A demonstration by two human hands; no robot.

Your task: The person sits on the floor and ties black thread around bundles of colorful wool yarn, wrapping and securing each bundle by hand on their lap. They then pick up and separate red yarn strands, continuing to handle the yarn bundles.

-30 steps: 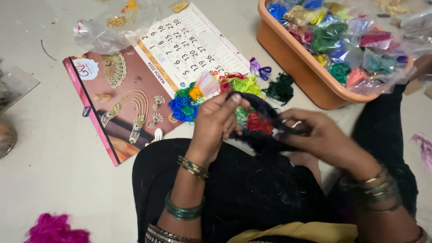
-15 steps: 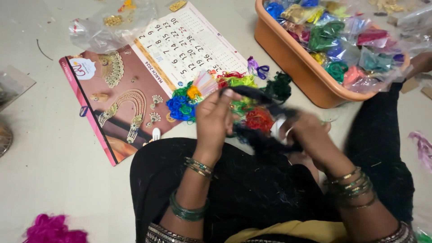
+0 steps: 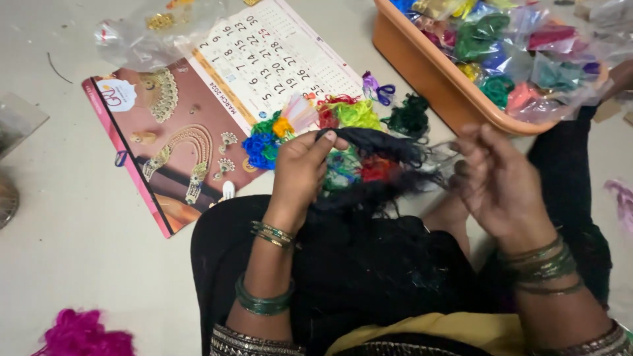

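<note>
My left hand (image 3: pixel 300 173) grips a bundle of black thread (image 3: pixel 376 148) stretched across the middle of the view, with red and green thread showing through it. My right hand (image 3: pixel 499 181) pinches the frayed right end of that black thread, fingers blurred. Just beyond my hands lies a heap of small coloured thread tufts (image 3: pixel 310 128) in blue, green, orange, red and yellow, on the lower edge of a calendar sheet (image 3: pixel 264 62). My lap in black cloth (image 3: pixel 369 277) is below both hands.
An orange plastic tub (image 3: pixel 428 72) full of bagged coloured threads stands at the upper right. A jewellery catalogue page (image 3: pixel 165 145) lies left of the calendar, a clear bag (image 3: pixel 142 33) above it. A pink thread clump (image 3: pixel 82 333) sits at the lower left on the pale floor.
My right hand has drawn away to the right, pulling the black thread out longer. The left hand stays on the bundle.
</note>
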